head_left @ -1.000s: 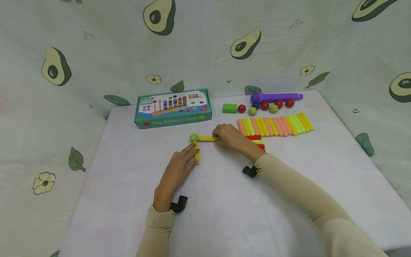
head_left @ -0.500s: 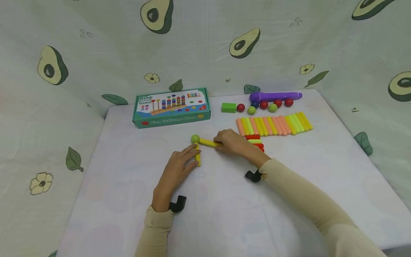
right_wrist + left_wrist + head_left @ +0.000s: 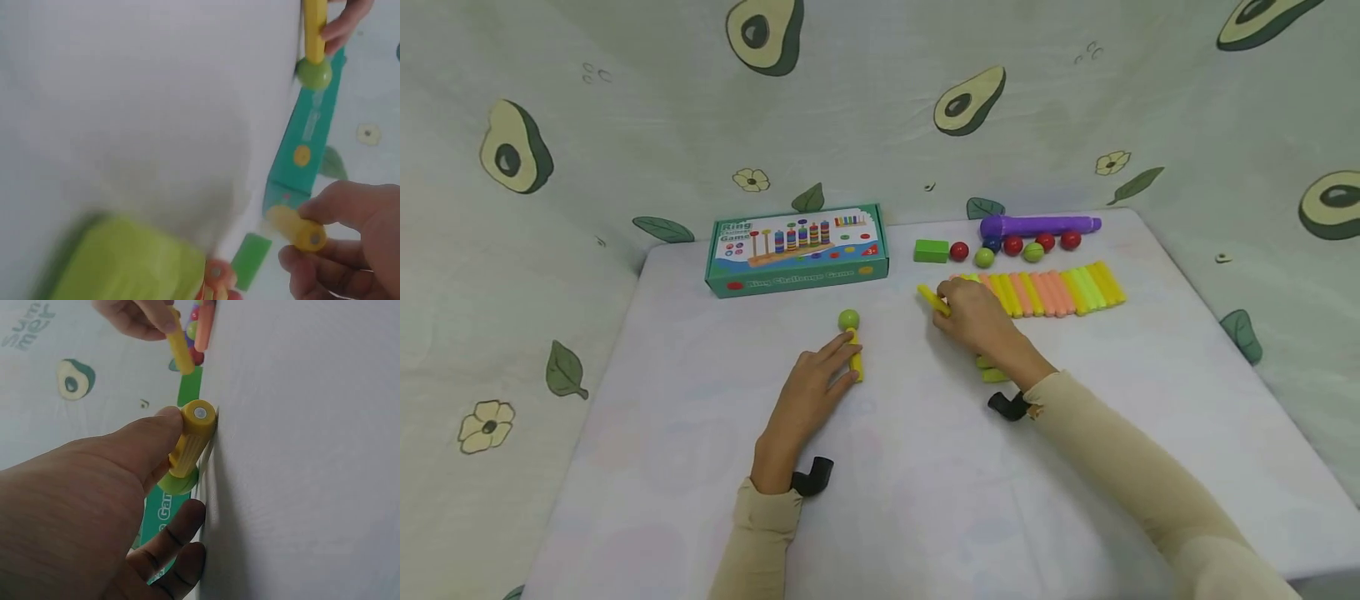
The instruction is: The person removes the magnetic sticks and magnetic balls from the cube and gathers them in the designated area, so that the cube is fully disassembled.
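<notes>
My left hand (image 3: 808,390) holds a yellow magnetic rod (image 3: 857,367) on the table between thumb and fingers. At the rod's far end sits a green ball (image 3: 848,319), which touches it. In the left wrist view the near end of this yellow rod (image 3: 199,422) shows a round metal tip. To the right, my right hand (image 3: 976,317) pinches a second yellow magnetic rod (image 3: 931,297), tilted and apart from the ball. The right wrist view shows that second rod (image 3: 310,236) between thumb and fingers, slightly blurred.
Beyond my right hand lies a row of yellow, green and orange rods (image 3: 1060,292). Under the wrist are more rods (image 3: 996,375), partly hidden. Behind stand a green block (image 3: 931,251), several balls (image 3: 1012,245), a purple tube (image 3: 1037,226) and a green game box (image 3: 797,250).
My right hand has drawn its yellow rod away from the green ball, moving right and back toward the rod row. My left hand stays on its rod.
</notes>
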### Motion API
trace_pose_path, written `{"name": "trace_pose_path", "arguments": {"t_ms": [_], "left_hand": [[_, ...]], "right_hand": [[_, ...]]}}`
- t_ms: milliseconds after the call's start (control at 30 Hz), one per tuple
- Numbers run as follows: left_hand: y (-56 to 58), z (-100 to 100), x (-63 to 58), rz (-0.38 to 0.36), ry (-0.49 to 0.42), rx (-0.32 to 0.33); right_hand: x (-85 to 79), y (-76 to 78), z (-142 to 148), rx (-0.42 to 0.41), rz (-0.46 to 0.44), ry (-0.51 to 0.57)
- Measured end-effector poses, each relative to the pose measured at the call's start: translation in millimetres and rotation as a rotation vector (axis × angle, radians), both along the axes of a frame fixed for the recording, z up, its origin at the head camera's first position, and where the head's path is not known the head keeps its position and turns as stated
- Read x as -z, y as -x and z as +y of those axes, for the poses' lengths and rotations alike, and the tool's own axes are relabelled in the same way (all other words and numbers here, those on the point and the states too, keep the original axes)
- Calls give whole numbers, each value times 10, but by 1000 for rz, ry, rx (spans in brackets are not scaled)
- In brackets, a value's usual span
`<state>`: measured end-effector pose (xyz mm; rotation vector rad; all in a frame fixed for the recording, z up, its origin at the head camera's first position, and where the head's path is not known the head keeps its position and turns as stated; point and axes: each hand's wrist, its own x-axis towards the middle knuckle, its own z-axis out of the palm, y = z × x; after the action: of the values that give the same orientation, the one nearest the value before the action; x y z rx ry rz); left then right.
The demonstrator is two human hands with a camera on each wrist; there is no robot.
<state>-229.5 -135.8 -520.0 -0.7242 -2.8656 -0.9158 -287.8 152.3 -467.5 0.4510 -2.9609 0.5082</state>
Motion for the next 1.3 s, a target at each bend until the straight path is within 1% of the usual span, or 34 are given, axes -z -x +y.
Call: {"name": "trace_pose_path", "arguments": {"t_ms": [33,100,267,367,467,567,667,767,833,933,1067,1133,1200,1300], "left_hand": [[-3,-7,-4,-3,-5,-2],[-8,-17,-7,-8,-17,-1],[-15,-23,0,-10,-17,1],[-19,-17,10,-10,-17,-3],[-21,-7,15,-16,-11,-9],[-18,1,11,-18,3,-12],[-11,2,4,-10,24,-14],[-6,-2,-3,1,36,-20],[-3,-3,-8,16,30,-16],[-4,-2,-8,42,5,-2],[6,9,25,94,-28,28],[3,15,39,113,-34,27],[-5,26,40,116,-36,12],[-11,55,29,115,-42,-14]], "right_hand": [[2,26,13,12,8,-19],[15,74,32,8,30,-55],[72,149,65,-84,76,-175],[119,182,93,-102,60,-221],[146,195,120,-96,26,-209],[156,182,126,-101,15,-145],[144,133,79,-130,6,-55],[122,66,-41,-182,-8,22],[97,-6,-148,-225,-25,59],[80,-147,-321,-286,-57,78],[134,-316,-545,-340,-102,53],[187,-375,-650,-344,-109,32],[237,-417,-744,-322,-95,19],[295,-453,-837,-264,-33,10]]}}
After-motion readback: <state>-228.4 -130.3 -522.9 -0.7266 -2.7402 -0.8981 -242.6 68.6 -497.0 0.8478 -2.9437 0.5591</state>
